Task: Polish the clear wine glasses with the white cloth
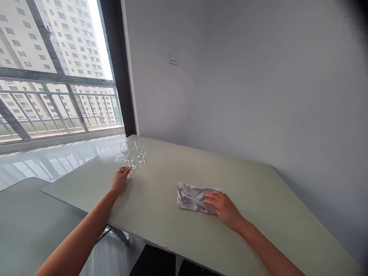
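Note:
Several clear stemmed glasses (133,151) stand together near the far left corner of the pale green table (258,214). My left hand (120,179) reaches out to the nearest glass (123,163), its fingers curled round the stem at the base. A folded grey cloth (193,196) lies in the middle of the table. My right hand (222,206) rests on the cloth's right end, fingers laid flat and slightly apart.
A grey wall runs along the table's far side, with a light switch (174,58) on it. A large window with a railing (57,99) is at the left. A glossy grey surface (25,222) lies lower left, beside the table.

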`<action>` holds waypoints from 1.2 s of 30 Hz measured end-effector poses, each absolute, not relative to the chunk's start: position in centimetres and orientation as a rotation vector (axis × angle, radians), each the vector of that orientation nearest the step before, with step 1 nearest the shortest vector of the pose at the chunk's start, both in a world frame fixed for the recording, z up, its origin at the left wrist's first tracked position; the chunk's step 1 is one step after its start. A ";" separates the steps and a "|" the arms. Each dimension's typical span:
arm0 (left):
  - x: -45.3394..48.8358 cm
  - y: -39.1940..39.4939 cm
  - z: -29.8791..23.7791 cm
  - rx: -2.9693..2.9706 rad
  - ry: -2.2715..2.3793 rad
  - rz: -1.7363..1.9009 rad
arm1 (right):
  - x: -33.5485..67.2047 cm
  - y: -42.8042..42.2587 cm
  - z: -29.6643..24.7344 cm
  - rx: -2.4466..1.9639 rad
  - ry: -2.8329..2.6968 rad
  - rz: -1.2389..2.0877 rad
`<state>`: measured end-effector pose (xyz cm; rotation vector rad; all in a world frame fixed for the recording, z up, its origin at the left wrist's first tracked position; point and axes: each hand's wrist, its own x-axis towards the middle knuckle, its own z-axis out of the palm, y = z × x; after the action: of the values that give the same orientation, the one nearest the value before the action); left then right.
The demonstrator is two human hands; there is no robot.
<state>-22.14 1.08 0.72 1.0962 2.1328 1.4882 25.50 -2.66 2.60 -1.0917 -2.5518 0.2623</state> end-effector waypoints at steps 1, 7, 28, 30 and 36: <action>-22.5 1.4 0.7 1.102 2.169 1.467 | 25.5 -2.7 2.3 -1.072 -2.601 0.203; -23.6 3.0 0.4 1.144 2.303 1.384 | 24.3 -2.0 1.5 -1.033 -2.842 0.122; -22.7 2.1 -0.1 0.978 2.535 1.515 | 12.1 11.6 0.7 -1.334 -2.748 0.392; -22.7 1.9 0.0 0.960 2.554 1.545 | 15.0 13.8 1.0 -1.570 -2.633 0.356; -22.1 1.4 0.9 0.960 2.558 1.578 | 28.1 16.0 1.1 -2.126 -2.221 0.251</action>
<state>-22.11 1.39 0.91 0.9599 2.5578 1.5784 28.14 16.03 1.07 -2.1256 -2.2211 0.2506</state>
